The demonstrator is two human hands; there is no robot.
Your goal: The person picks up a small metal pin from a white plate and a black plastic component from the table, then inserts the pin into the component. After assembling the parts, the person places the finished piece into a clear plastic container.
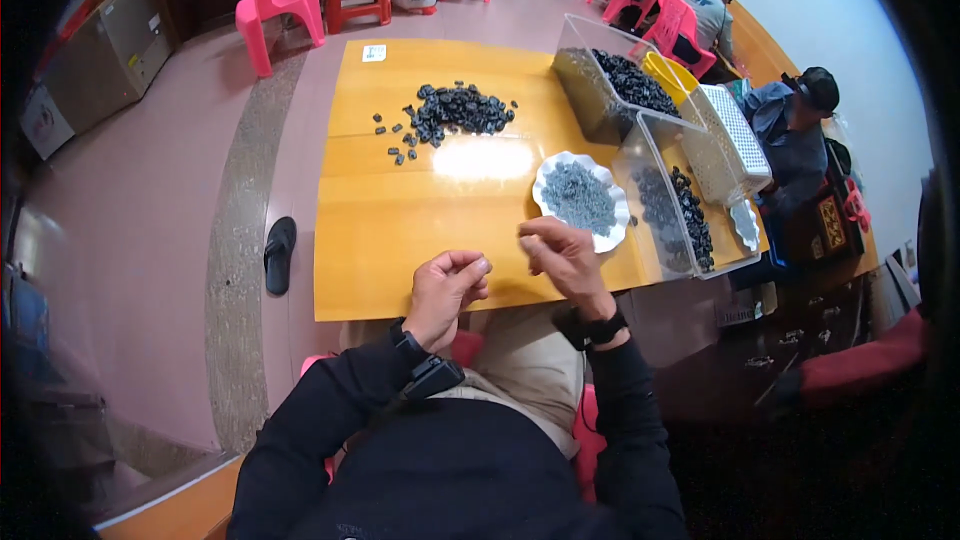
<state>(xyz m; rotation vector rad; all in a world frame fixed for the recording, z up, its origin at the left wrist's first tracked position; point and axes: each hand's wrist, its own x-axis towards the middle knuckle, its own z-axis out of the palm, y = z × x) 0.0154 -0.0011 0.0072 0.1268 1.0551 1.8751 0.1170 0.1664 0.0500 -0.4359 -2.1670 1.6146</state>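
My left hand [448, 294] is over the table's near edge, thumb pressed to the curled fingers; whatever it pinches is too small or hidden to make out. Fingers bent together, my right hand [568, 256] hovers at the near rim of a white scalloped plate [544, 208]. Any small thing between its fingertips cannot be told. On the plate lies a heap of small translucent grey-blue pieces [578, 196]. Farther back, a loose pile of small black parts [460, 110] spreads over the yellow wooden table [380, 230].
Along the table's right side stand a clear bin of black parts [590, 100], a nearer clear bin [712, 266], a white perforated basket [738, 140] and a yellow container [668, 76]. A person in a dark cap [796, 130] sits beyond. A black slipper [280, 256] lies on the floor.
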